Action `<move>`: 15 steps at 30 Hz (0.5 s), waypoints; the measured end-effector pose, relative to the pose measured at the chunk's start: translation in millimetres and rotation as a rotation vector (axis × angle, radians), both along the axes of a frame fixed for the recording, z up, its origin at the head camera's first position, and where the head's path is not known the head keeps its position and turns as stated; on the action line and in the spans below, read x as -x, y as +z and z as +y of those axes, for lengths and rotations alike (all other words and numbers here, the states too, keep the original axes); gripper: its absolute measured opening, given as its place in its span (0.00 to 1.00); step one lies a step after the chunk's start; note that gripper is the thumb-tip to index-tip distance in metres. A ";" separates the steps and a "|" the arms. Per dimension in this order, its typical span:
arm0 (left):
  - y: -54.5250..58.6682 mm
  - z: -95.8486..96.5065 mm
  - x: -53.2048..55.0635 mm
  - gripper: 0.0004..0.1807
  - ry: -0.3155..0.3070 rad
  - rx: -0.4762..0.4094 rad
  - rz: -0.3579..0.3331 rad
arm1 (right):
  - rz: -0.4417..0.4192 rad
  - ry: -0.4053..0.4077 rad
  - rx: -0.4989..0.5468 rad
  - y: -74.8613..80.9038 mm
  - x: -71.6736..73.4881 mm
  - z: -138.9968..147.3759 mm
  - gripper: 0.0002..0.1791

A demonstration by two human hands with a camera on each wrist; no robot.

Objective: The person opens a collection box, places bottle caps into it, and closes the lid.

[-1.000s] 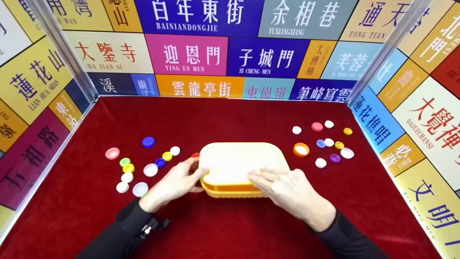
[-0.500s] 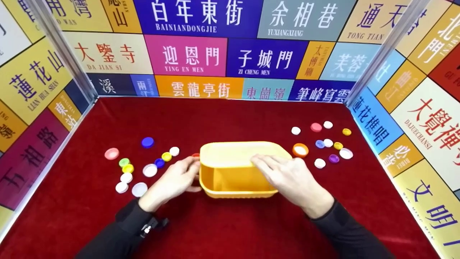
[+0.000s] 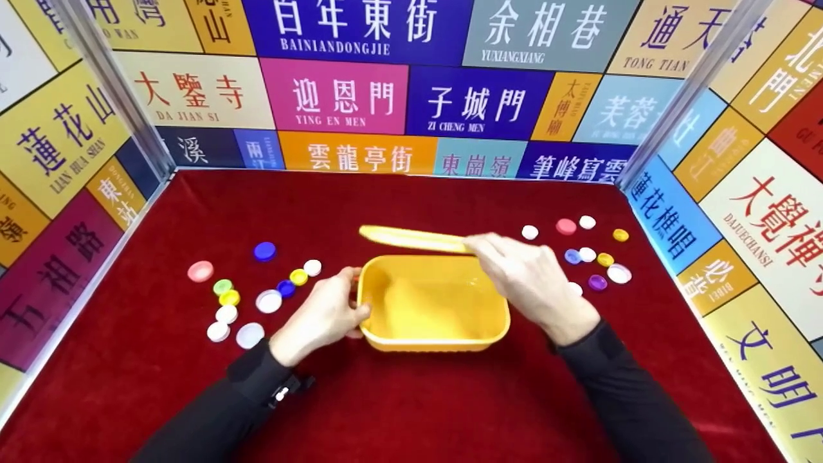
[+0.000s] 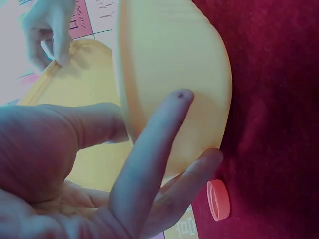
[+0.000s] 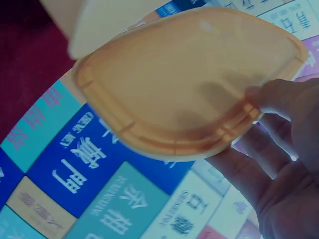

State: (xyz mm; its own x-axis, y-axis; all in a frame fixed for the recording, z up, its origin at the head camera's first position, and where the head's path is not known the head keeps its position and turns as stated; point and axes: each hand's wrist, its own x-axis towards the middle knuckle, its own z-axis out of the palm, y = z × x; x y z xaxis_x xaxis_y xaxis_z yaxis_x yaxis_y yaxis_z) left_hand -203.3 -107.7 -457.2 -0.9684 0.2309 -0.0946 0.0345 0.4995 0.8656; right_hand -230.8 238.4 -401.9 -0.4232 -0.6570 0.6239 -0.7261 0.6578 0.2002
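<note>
A yellow plastic box (image 3: 437,308) stands uncovered in the middle of the red cloth, with its inside in view. My left hand (image 3: 328,307) grips its left wall, the thumb over the rim and the fingers along the outside. In the left wrist view those fingers spread against the box wall (image 4: 174,55). Above the box's far rim, the yellow lid (image 3: 415,238) is tilted nearly edge-on. My right hand (image 3: 530,276) pinches its right end. The right wrist view shows the lid's underside (image 5: 174,94) between thumb and fingers.
Several bottle caps lie left of the box, among them a pink cap (image 3: 200,271) and a blue cap (image 3: 264,251). More caps lie on the right, including a purple cap (image 3: 597,282). A red cap (image 4: 218,200) sits close beside the box. Printed panels (image 3: 334,96) wall the table.
The lid has come up off the box and away toward the far side in my right hand, uncovering the inside. My left hand has stayed at the box's left end, its thumb now over the rim.
</note>
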 end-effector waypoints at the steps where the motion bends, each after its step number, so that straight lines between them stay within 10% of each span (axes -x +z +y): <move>1: -0.6 1.7 1.3 0.38 0.002 0.014 0.014 | -0.021 -0.011 0.023 0.3 4.8 1.6 0.17; 15: -14.3 8.6 0.1 0.43 0.029 0.072 0.164 | -0.522 -0.095 0.646 -15.7 87.0 26.5 0.14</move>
